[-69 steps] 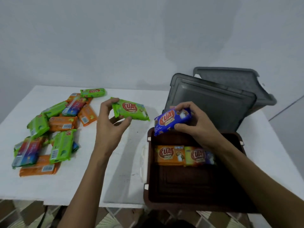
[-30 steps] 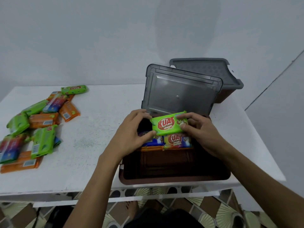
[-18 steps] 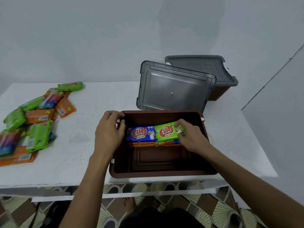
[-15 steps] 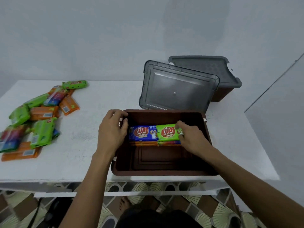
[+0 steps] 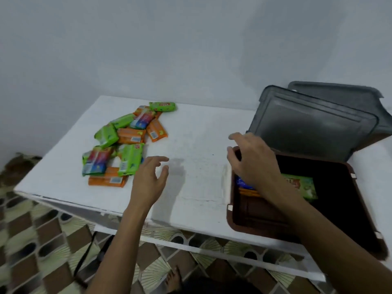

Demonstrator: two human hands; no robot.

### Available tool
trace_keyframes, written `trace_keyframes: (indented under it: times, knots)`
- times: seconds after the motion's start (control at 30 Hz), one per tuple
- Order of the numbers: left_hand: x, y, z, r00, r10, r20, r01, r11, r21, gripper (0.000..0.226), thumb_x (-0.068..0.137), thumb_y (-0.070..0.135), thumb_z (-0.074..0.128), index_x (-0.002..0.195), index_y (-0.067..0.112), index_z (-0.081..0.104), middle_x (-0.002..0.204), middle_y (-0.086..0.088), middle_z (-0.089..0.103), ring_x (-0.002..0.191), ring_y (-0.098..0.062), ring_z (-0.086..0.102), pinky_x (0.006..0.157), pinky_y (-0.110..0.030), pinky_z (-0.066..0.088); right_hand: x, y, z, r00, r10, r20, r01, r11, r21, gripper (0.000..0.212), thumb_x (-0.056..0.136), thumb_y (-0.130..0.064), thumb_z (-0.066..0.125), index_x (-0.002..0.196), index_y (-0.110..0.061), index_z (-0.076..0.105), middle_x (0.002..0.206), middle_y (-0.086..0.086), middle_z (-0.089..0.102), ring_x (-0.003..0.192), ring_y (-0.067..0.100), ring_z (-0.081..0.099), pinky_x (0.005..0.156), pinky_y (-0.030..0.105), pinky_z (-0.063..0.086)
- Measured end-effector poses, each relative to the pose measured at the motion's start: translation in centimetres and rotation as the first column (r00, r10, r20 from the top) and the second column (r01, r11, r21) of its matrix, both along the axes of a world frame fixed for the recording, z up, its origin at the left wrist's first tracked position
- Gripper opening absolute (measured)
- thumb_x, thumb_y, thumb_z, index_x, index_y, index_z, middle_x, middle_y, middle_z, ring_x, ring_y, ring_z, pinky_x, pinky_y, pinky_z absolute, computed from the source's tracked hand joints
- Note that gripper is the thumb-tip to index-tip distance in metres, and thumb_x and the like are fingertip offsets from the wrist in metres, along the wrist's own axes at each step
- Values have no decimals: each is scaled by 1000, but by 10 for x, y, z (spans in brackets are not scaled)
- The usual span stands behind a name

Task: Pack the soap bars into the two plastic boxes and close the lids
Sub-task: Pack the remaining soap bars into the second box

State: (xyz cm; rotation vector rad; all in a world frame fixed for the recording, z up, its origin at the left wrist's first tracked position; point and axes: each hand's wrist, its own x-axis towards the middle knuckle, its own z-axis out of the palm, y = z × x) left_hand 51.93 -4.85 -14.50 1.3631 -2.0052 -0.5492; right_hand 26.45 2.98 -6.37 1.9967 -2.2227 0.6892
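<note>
Both hands (image 5: 148, 179) (image 5: 252, 160) open, empty.

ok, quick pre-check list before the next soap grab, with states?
1. Left hand empty and open, beside the loose soap pile: ok.
2. Right hand empty, over the brown box rim: ok.
3. Loose bars on the table within reach: ok.
4. Room left in the box beside the green bar: ok.
5. Grey lid propped clear of the opening: ok.
6. Second box behind the lid open: cannot tell.
</note>
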Motion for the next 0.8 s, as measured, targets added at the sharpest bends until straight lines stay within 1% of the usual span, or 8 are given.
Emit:
trace_keyframes:
  times: [0.1,0.23,0.37,0.43,0.53,0.63,0.7,0.8]
  knots:
    - [58,-28,-4,989,128,69,-127,992,-12,19,91,17,61,109,15,66,109,-6,64,100,-24,59,76,-35,48,63,-39,-10,984,167,62,-166,986,-14,35,92,-28,52,125,-16,57,112,10,60,96,29,57,72,42,54]
    - [121,-65,-7,946,274,171,-276,961,-14,23,88,20,62,110,16,66,112,-8,63,102,-30,57,78,-39,47,145,-81,-32,955,297,20,-295,938,181,46,95,-31,51,140,-27,43,137,12,43,113,32,50,81,42,53]
    - [157,-95,-11,889,351,294,-377,925,35,37,88,34,63,120,16,61,122,-16,57,110,-39,52,87,-49,44,202,-119,-60,868,496,-10,-437,773,460,56,99,-34,46,148,-44,22,158,18,7,124,39,38,92,49,48]
    - [165,-109,-13,873,329,359,-385,918,96,49,87,47,62,125,16,56,125,-16,56,112,-38,52,88,-48,44,219,-135,-75,844,537,-14,-441,708,551,53,100,-40,42,147,-50,20,160,19,-6,127,42,34,98,51,44]
    - [167,-119,-17,863,286,417,-368,920,131,61,83,59,62,126,17,52,122,-15,57,111,-35,53,85,-45,47,231,-147,-88,849,528,-11,-429,701,570,44,101,-40,40,144,-46,31,159,23,-2,129,46,32,104,54,36]
    - [166,-122,-19,870,300,391,-378,915,139,58,82,54,65,123,17,51,119,-15,59,110,-34,52,81,-44,48,233,-149,-88,860,510,15,-429,707,562,42,97,-35,49,137,-39,38,157,22,7,128,46,33,103,53,36]
    - [165,-122,-17,869,307,389,-390,908,154,58,79,50,67,125,20,48,117,-13,61,109,-34,52,78,-43,48,230,-147,-87,875,482,30,-421,730,538,50,94,-24,53,138,-38,34,153,19,16,121,42,39,96,50,43]
    - [164,-115,-10,867,298,400,-397,898,192,65,75,49,70,129,28,42,117,-12,61,107,-34,55,78,-43,48,216,-140,-84,918,393,56,-380,828,413,60,94,-8,47,145,-34,28,139,16,39,107,33,53,81,39,49]
